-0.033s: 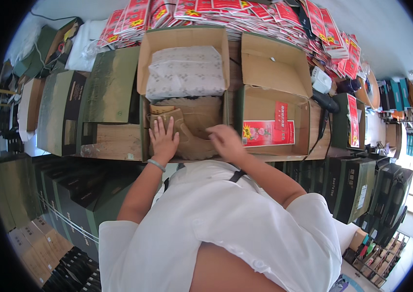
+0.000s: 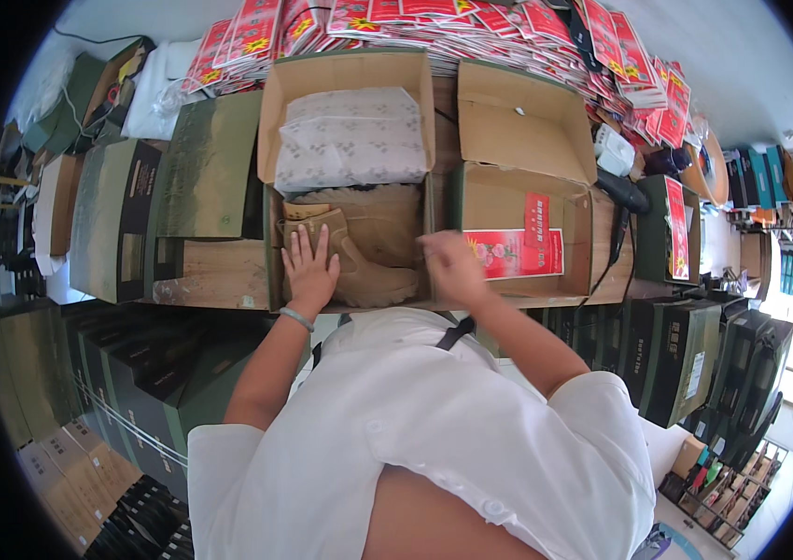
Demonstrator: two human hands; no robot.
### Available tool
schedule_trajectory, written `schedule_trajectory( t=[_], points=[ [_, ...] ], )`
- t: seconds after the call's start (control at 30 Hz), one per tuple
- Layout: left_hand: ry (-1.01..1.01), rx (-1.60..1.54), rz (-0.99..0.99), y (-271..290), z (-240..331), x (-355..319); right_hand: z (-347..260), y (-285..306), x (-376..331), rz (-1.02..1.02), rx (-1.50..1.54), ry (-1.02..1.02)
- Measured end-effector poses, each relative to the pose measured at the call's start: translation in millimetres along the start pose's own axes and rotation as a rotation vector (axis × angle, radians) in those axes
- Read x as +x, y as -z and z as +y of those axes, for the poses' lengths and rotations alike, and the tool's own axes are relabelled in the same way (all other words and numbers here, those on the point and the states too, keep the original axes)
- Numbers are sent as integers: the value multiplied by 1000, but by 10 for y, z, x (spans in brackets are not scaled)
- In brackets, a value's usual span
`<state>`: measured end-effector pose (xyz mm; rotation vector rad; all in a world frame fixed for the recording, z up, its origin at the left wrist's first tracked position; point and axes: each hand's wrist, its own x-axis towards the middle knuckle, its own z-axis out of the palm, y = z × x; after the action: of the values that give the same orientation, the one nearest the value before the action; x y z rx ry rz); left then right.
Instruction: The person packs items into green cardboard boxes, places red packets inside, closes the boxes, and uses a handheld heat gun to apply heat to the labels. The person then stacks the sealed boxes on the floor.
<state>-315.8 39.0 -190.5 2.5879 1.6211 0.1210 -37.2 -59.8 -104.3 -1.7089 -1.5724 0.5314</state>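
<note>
An open cardboard shoe box [image 2: 270,131] lies on the wooden bench in front of me. Tan suede boots [image 2: 373,252] fill its near half, and white printed tissue paper [image 2: 350,140] lies in its far half. My left hand [image 2: 310,271], with a thin bracelet on the wrist, rests flat with spread fingers on the left boot. My right hand [image 2: 452,266] hovers by the box's right wall, motion-blurred with its fingers curled. Whether it holds anything is unclear.
A second open cardboard box [image 2: 518,121] with a red leaflet [image 2: 513,252] inside sits to the right. Stacks of red packets [image 2: 471,23] line the back. Dark green shoe boxes [image 2: 686,355] are stacked right and left. A black handheld tool [image 2: 622,196] lies beyond.
</note>
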Motion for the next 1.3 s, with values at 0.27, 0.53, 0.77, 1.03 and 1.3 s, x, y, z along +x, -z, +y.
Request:
schedule_trajectory(
  t=[0.27,0.53,0.77,1.03,1.3],
  points=[
    [-6,44,-71,57,9,83,1851,823,-507,-413,-677,-293],
    [95,123,-191,243,139,82,1854,1060,-173,-631,-732,-281],
    [258,-235,-4,360,647,90,1146,2181,59,-178,114,-572],
    [-61,-1337,-430,1248,1796,325,961,1791,242,211,1424,-589],
    [-220,-1707,-467,1949,2019,51,450,955,307,107,1936,-848]
  ],
)
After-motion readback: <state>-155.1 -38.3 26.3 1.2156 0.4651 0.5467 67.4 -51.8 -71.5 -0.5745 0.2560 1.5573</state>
